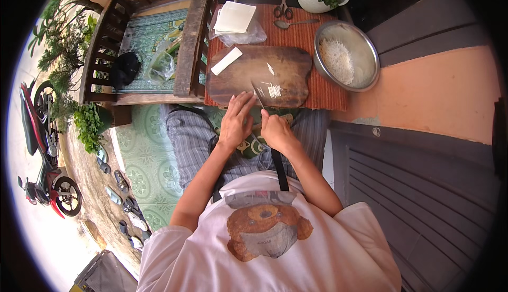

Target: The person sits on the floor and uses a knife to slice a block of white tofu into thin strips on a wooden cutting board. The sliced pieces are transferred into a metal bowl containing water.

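The chopping board (241,83) is worn, matt wood. Under it, the mat (329,100) is ribbed, rough-looking cloth. The knife (258,95) has a metal blade. At right, the bowl (367,61) is smooth, shiny metal; the spoon (282,25) near it is metal too. Far left on the surface, smooth matt sheets (235,16) lie on a glossy, crinkled plastic bag (255,34). The bench (191,43) at left is scuffed wood.

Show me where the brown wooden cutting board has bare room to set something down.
The board is bare between the thin white strips and the round silver metal bowl, and between the flat white rectangular piece and the left hand. Crowded: its near middle, with strips, dark knife and right hand.
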The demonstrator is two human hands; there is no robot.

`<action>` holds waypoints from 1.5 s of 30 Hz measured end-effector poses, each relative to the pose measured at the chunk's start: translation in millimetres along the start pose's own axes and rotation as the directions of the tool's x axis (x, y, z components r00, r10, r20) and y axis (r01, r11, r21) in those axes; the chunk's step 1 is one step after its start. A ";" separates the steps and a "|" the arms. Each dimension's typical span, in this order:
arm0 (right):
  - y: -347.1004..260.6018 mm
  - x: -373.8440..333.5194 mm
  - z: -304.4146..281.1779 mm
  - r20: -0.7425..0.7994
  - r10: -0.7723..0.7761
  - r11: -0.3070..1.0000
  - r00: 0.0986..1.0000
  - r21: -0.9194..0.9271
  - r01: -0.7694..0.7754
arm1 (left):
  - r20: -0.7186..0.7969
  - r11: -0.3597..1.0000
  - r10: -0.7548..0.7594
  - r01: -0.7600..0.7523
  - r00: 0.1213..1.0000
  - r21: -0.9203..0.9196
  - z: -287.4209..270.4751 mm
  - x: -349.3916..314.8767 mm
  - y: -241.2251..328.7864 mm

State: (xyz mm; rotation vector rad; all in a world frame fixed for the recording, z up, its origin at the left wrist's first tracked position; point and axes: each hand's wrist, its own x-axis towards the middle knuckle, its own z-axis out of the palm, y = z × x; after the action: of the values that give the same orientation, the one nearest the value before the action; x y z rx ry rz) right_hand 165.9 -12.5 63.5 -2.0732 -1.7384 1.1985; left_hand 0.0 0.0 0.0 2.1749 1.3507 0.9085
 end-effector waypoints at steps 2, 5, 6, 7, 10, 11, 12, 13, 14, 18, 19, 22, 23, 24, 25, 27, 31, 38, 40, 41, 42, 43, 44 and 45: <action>6.8 -3.0 0.2 -0.005 -0.048 0.999 0.999 0.005 0.048 | 0.004 1.000 0.003 -0.003 1.000 0.011 1.2 1.2 1.0; 13.4 -19.4 -12.4 0.004 0.039 0.999 0.999 0.010 -0.039 | -0.016 1.000 0.000 0.000 1.000 -0.013 8.7 0.6 11.7; 15.3 -19.2 -11.6 -0.001 0.030 1.000 1.000 0.006 -0.030 | -0.022 1.000 0.007 -0.007 1.000 -0.005 8.6 1.1 10.0; 18.7 -17.8 -9.3 -0.006 0.021 1.000 1.000 0.001 -0.021 | -0.029 1.000 0.013 -0.013 0.999 0.003 8.8 1.8 8.2; 22.4 -18.6 -6.2 -0.034 -0.015 1.000 0.999 0.008 0.016 | -0.030 1.000 0.019 -0.019 0.999 0.010 8.1 2.6 6.0; 22.8 -19.5 -4.9 -0.046 -0.029 0.999 0.999 0.014 0.029 | -0.028 1.000 0.018 -0.018 0.999 0.010 7.5 2.5 5.7; 23.7 -20.8 -3.1 -0.059 -0.044 0.999 0.997 0.013 0.045 | -0.025 1.000 0.019 -0.018 1.000 0.011 7.2 2.6 5.5; 25.0 -22.3 -0.8 -0.072 -0.060 0.998 0.996 0.013 0.061 | -0.023 1.000 0.019 -0.018 1.000 0.013 6.8 2.7 5.3; 26.1 -23.5 1.3 -0.085 -0.075 0.997 0.994 0.012 0.076 | -0.021 1.000 0.018 -0.018 1.000 0.014 6.4 2.7 5.2; 28.5 -25.6 5.7 -0.088 -0.078 0.997 0.993 -0.002 0.078 | -0.018 1.000 0.016 -0.015 1.000 0.021 4.7 2.1 4.5; 28.7 -25.6 6.2 -0.081 -0.075 0.997 0.994 -0.004 0.074 | -0.014 1.000 0.011 -0.011 1.000 0.022 4.1 2.2 4.8; 24.4 -27.1 7.1 -0.067 -0.036 0.999 0.997 -0.021 0.035 | -0.013 1.000 0.007 -0.007 1.000 0.013 2.4 2.1 4.2; 21.2 -28.0 6.8 -0.063 -0.018 0.999 0.998 -0.028 0.017 | -0.015 1.000 0.008 -0.007 1.000 0.009 1.8 2.1 3.8; 17.8 -29.1 5.9 -0.062 0.002 1.000 0.998 -0.024 -0.003 | -0.016 1.000 0.008 -0.008 1.000 0.008 1.5 2.1 3.4; 14.1 -30.3 4.7 -0.061 0.022 1.000 0.998 -0.020 -0.023 | -0.017 1.000 0.008 -0.007 1.000 0.006 1.2 2.2 2.9; 11.1 -30.7 3.2 -0.043 0.052 0.998 0.998 -0.027 -0.053 | -0.014 1.000 0.004 -0.004 1.000 0.005 0.5 2.2 2.3; 4.1 -26.6 -2.0 0.017 0.067 0.997 0.998 -0.032 -0.067 | -0.010 1.000 -0.012 0.012 1.000 0.003 -0.4 1.3 2.3; -2.1 -13.2 4.6 -0.031 0.013 1.000 0.999 0.004 -0.013 | -0.007 1.000 -0.017 0.017 1.000 -0.018 -3.5 1.0 3.1; 3.6 -4.4 10.0 -0.042 -0.025 1.000 0.999 0.005 0.025 | -0.009 1.000 -0.013 0.013 1.000 -0.017 -3.6 1.6 3.9; 6.3 -0.1 11.9 -0.048 -0.044 0.999 0.998 0.006 0.044 | -0.009 1.000 -0.011 0.011 1.000 -0.016 -3.5 1.9 4.3; 2.7 2.4 10.9 -0.040 -0.024 1.000 0.999 0.002 0.024 | -0.014 1.000 -0.010 0.010 1.000 -0.012 -3.7 1.6 3.8; -2.4 4.2 9.5 -0.032 -0.004 1.000 0.999 -0.003 0.004 | -0.018 1.000 -0.008 0.008 1.000 -0.008 -3.7 1.4 3.2; -5.3 4.5 9.1 -0.025 0.016 1.000 1.000 -0.007 -0.017 | -0.022 1.000 -0.006 0.006 1.000 -0.004 -3.6 0.8 3.0; -5.6 4.2 9.4 -0.030 0.020 1.000 0.999 -0.011 -0.021 | -0.016 1.000 -0.008 0.008 1.000 -0.003 -3.6 1.1 2.7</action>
State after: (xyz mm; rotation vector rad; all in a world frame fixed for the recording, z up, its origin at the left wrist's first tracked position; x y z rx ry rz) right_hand 155.4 -10.4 58.7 -2.1093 -1.7191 1.1603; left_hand -0.6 -0.2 4.5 2.1633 1.3643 0.9265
